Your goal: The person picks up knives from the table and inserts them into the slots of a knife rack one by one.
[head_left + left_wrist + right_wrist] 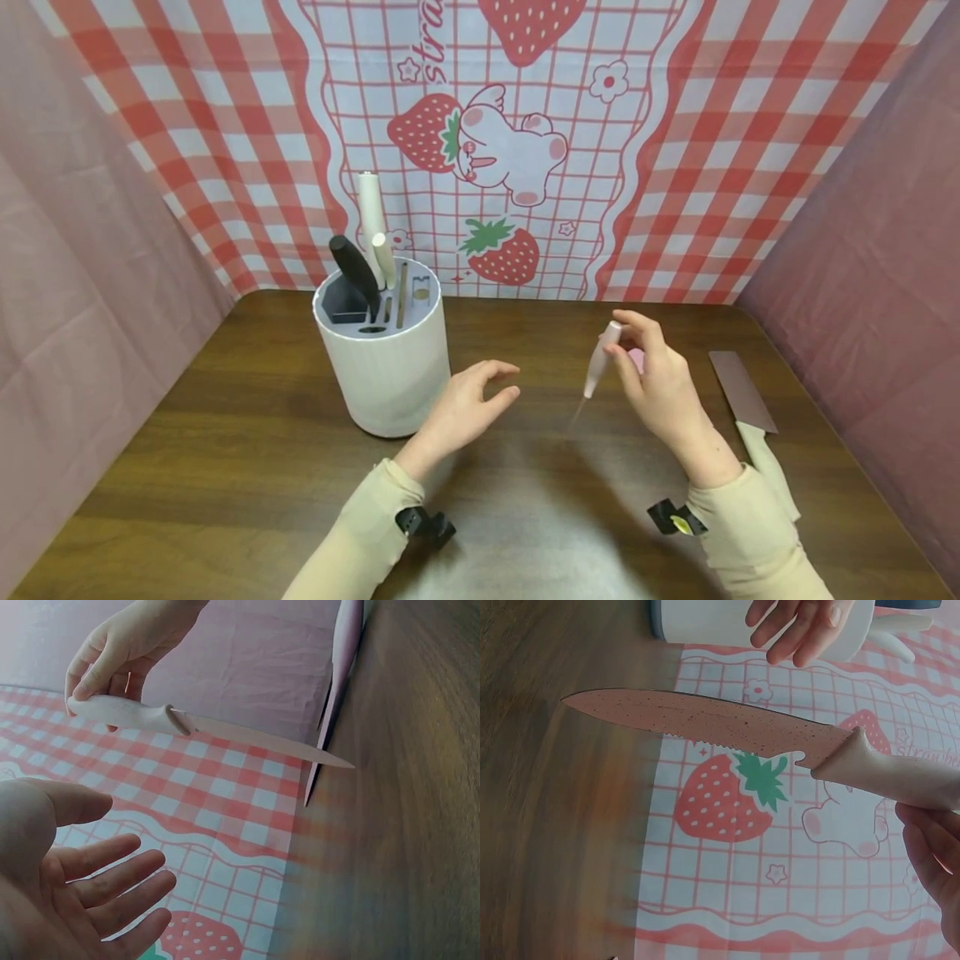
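Note:
My right hand [660, 387] pinches the pale handle of a kitchen knife [602, 360] near its butt, over the right half of the table. The blade points down and to the left. In the right wrist view, the knife [720, 720] has a speckled pinkish blade with fine teeth and a notch near the handle. My left hand [468, 408] is held with relaxed, apart fingers beside the white knife block [393, 379], and holds nothing. Its spread fingers also show in the left wrist view. The block contains a black handle [354, 271] and two white handles [371, 217].
On the right of the brown wooden table [510, 517] lies a cleaver [742, 392] with a pale handle. Part of a pink object [637, 359] shows behind my right hand. A checked strawberry cloth [270, 150] hangs behind; pink curtains [862, 225] flank the table.

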Demonstrator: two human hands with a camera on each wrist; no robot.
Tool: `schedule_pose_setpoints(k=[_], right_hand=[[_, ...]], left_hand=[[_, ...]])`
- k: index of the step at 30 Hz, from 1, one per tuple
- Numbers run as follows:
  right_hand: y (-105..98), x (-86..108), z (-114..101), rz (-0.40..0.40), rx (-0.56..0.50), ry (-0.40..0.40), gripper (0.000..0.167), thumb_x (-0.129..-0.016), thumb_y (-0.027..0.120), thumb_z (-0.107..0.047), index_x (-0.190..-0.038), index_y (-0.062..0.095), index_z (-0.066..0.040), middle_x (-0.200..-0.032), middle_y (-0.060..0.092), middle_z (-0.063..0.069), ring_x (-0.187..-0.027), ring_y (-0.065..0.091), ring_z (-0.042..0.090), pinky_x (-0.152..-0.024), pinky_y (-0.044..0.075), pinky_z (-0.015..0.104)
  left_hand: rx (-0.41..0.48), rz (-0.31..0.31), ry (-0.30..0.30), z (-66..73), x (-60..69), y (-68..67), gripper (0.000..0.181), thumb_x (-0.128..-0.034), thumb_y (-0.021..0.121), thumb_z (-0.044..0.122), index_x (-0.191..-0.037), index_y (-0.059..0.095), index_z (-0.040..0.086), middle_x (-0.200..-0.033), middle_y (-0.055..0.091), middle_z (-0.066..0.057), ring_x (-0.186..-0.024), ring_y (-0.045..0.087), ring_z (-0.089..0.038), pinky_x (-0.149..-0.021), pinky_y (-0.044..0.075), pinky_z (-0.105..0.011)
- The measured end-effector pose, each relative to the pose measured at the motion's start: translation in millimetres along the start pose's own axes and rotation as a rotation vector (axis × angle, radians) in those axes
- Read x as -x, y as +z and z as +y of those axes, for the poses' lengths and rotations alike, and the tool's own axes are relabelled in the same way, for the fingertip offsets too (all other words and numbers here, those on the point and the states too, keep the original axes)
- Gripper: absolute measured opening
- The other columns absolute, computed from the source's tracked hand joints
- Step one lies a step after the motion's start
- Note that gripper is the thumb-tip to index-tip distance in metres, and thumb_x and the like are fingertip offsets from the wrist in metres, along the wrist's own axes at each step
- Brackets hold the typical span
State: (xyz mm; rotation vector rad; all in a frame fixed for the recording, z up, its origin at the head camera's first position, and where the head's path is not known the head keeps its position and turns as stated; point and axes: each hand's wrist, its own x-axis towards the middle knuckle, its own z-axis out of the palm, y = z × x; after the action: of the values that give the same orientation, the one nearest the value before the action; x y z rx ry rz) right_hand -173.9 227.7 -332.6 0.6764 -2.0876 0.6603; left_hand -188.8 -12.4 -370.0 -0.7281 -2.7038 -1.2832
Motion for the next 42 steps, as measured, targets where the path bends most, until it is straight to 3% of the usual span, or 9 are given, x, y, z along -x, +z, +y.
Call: schedule_pose_setpoints(k=[16,25,32,42], right_hand=[[12.5,-3.5,-8.2,0.037,0.005,-0.037,0.043,-0.093,0.042,-0.037,-0.115,0.053,-0.002,-0.080,0.060,0.010,-0.071,0.055,0.020,-0.057,0.042,0.034],[17.8,-7.3,-14.3,0.051,-0.017,-0.044,0.042,-0.092,0.045,-0.036,-0.114,0.054,-0.002,-0.077,0.061,0.009,-0.064,0.056,0.015,-0.055,0.044,0.028],[21.2,-7.9,-18.8,0.046,-0.052,-0.035,0.040,-0.092,0.046,-0.033,-0.116,0.053,-0.001,-0.078,0.062,0.009,-0.066,0.057,0.015,-0.055,0.046,0.029],[27.0,-10.7,-23.6,0.049,-0.103,-0.039,0.041,-0.092,0.046,-0.033,-0.115,0.052,0.000,-0.082,0.065,0.009,-0.071,0.062,0.018,-0.061,0.049,0.029]], left_hand=[[0.155,0.044,0.028,3.1,-0.6,4.9,0.025,-0.0874,0.060,0.024,-0.109,0.062,0.011,-0.107,0.064,-0.001,-0.096,0.061,-0.013,-0.086,0.048,-0.031],[0.186,0.034,0.025,5.2,-1.2,5.9,0.025,-0.0881,0.059,0.024,-0.109,0.062,0.011,-0.106,0.065,0.000,-0.095,0.062,-0.011,-0.084,0.048,-0.025],[0.225,0.026,0.031,7.5,-2.0,4.6,0.029,-0.0878,0.059,0.029,-0.110,0.061,0.009,-0.106,0.065,-0.001,-0.097,0.061,-0.013,-0.086,0.049,-0.031],[0.222,0.013,0.038,11.0,-4.7,4.5,0.032,-0.0846,0.063,0.035,-0.110,0.061,0.015,-0.108,0.064,0.003,-0.099,0.060,-0.010,-0.085,0.049,-0.027]])
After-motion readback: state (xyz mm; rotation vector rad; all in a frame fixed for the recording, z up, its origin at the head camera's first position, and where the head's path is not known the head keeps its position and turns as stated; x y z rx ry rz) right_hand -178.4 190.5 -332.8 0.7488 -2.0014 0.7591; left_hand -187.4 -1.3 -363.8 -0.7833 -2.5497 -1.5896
